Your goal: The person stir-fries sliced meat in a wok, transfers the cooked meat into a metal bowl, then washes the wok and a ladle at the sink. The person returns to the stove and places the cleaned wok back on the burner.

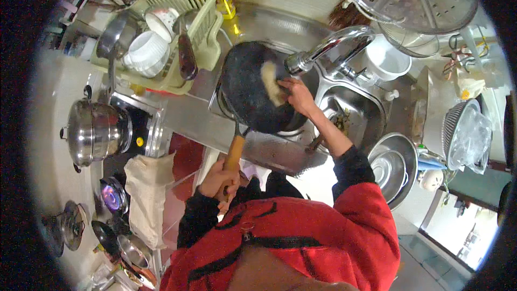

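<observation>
My left hand [218,180] is wrapped around the wooden handle [234,152] of a dark wok [247,85]. The wok sits tilted over a steel sink, its inside facing me. Inside it, my right hand [299,96] presses a pale yellow scrubber [270,79], perhaps a loofah, against the surface; the scrubber looks blurred. A chrome faucet [337,46] reaches over the wok's right side, its spout close above my right hand. Most of the basin under the wok is hidden.
Left of the wok, a pale green dish rack [210,36] holds bowls and pans. A smaller basin [363,117] with food scraps lies right, beside nested metal bowls [394,157]. At far left, a steel pot [95,131] stands near a lit gas burner [112,197].
</observation>
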Demonstrator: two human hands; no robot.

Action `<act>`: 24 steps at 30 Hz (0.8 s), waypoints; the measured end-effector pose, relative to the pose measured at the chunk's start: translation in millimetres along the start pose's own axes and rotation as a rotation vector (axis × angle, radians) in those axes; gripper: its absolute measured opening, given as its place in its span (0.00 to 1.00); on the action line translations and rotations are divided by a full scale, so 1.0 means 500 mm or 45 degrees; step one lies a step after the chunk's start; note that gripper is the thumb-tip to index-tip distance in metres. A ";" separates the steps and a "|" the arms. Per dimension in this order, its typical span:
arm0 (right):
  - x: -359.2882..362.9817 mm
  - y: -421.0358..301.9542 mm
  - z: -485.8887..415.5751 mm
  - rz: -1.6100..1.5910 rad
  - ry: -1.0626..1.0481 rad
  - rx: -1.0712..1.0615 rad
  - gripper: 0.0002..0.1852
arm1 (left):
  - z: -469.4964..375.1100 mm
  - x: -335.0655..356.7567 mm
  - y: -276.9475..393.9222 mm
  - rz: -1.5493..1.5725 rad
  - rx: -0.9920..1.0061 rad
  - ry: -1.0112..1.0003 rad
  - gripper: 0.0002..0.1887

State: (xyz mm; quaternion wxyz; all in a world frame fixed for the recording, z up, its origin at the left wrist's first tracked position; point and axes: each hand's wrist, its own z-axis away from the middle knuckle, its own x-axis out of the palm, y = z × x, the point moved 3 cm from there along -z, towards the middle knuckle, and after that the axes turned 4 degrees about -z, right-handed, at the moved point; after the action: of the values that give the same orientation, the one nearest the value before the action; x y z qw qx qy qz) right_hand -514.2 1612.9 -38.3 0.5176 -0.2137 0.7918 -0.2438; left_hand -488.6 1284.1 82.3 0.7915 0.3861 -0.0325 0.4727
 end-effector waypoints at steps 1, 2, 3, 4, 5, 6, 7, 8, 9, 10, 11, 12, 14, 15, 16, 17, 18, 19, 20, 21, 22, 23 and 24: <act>-0.028 0.015 0.005 -0.024 0.195 0.315 0.15 | -0.009 -0.003 -0.006 0.112 0.003 -0.046 0.12; -0.062 0.037 0.022 -0.060 0.358 0.629 0.15 | -0.012 -0.006 -0.017 0.116 -0.030 -0.105 0.12; -0.094 0.056 0.041 -0.109 0.541 0.845 0.14 | -0.019 -0.008 -0.026 0.191 -0.042 -0.174 0.10; -0.134 0.076 0.059 0.093 0.851 0.997 0.16 | -0.028 -0.008 -0.037 0.272 -0.058 -0.234 0.09; -0.175 0.100 0.078 -0.045 1.139 0.950 0.21 | -0.033 -0.008 -0.047 0.358 -0.068 -0.286 0.07; -0.203 0.129 0.091 0.125 1.200 1.136 0.25 | -0.044 -0.007 -0.050 0.311 -0.027 -0.402 0.08; -0.230 0.161 0.101 0.308 1.266 1.312 0.29 | -0.049 -0.010 -0.059 0.449 -0.102 -0.419 0.08; -0.243 0.198 0.094 0.321 1.162 1.275 0.30 | -0.052 -0.010 -0.067 0.560 -0.160 -0.444 0.08; -0.250 0.232 0.093 0.328 1.064 1.272 0.31 | -0.054 -0.010 -0.074 0.676 -0.223 -0.480 0.07; -0.259 0.261 0.098 0.423 0.930 1.232 0.32 | -0.057 -0.017 -0.077 0.482 -0.109 -0.383 0.08; -0.260 0.287 0.103 0.502 0.801 1.208 0.33 | -0.060 -0.020 -0.080 0.476 -0.105 -0.366 0.08; -0.257 0.303 0.111 0.505 0.907 1.089 0.31 | -0.064 -0.022 -0.082 0.473 -0.096 -0.370 0.08; -0.250 0.333 0.127 0.570 0.846 0.994 0.26 | -0.069 -0.027 -0.082 0.444 -0.084 -0.368 0.08; -0.248 0.346 0.137 0.492 0.877 1.025 0.25 | -0.073 -0.029 -0.082 0.419 -0.073 -0.368 0.08; -0.248 0.353 0.142 0.400 0.909 0.959 0.25 | -0.078 -0.031 -0.080 0.393 -0.059 -0.368 0.09; -0.250 0.359 0.150 0.280 0.961 0.994 0.25 | -0.081 -0.033 -0.080 0.396 -0.064 -0.370 0.09; -0.250 0.364 0.154 0.132 0.989 1.065 0.25 | -0.083 -0.034 -0.080 0.399 -0.070 -0.374 0.09; -0.251 0.362 0.157 0.030 1.039 1.098 0.26 | -0.084 -0.035 -0.081 0.404 -0.079 -0.379 0.09; -0.246 0.357 0.157 -0.101 1.066 1.165 0.26 | -0.085 -0.035 -0.082 0.433 -0.087 -0.382 0.09; -0.239 0.347 0.155 -0.245 1.111 1.184 0.27 | -0.085 -0.035 -0.084 0.458 -0.094 -0.385 0.09; -0.226 0.331 0.155 -0.256 1.129 1.230 0.26 | -0.086 -0.035 -0.084 0.493 -0.101 -0.400 0.09; -0.211 0.313 0.153 -0.275 1.164 1.228 0.26 | -0.087 -0.036 -0.084 0.492 -0.102 -0.407 0.09; -0.175 0.292 0.155 -0.486 1.364 1.272 0.23 | -0.087 -0.037 -0.085 0.506 -0.099 -0.424 0.09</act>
State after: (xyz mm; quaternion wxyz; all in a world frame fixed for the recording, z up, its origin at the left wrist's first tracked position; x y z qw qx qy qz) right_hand -422.4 1766.9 -91.2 0.0461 0.0604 0.6796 -0.7296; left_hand -479.5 1287.8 19.3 0.6811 0.4138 -0.2557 0.5472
